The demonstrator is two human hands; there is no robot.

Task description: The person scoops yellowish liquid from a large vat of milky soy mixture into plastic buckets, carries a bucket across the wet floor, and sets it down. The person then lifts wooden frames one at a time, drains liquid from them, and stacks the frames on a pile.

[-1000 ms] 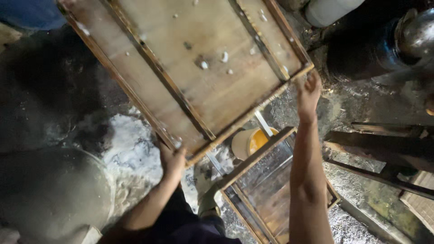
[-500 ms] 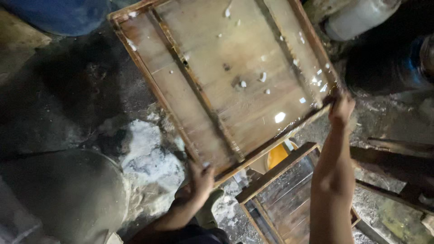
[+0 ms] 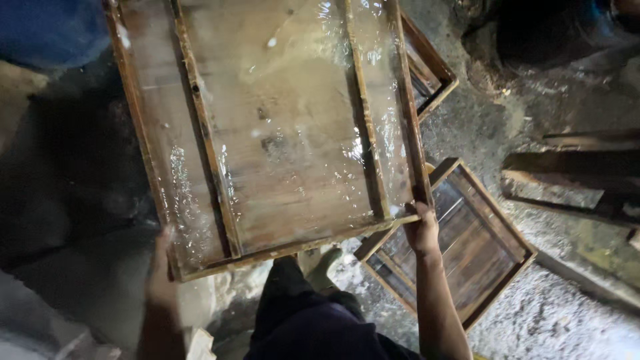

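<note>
Wood this wet feels heavy, stiff and slick, so my left hand (image 3: 162, 277) and right hand (image 3: 422, 230) clench the tray (image 3: 280, 133) by its 2 near corners.

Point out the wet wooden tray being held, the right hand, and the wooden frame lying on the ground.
wet wooden tray (image 3: 293, 153), head view, on its central board.
right hand (image 3: 421, 230), head view, on the back of the hand.
wooden frame on the ground (image 3: 477, 247), head view, on its inner slats.

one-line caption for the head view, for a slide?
Both hands, left hand and right hand, grip the near corners of a wet wooden tray above another wooden tray on the ground.
</note>
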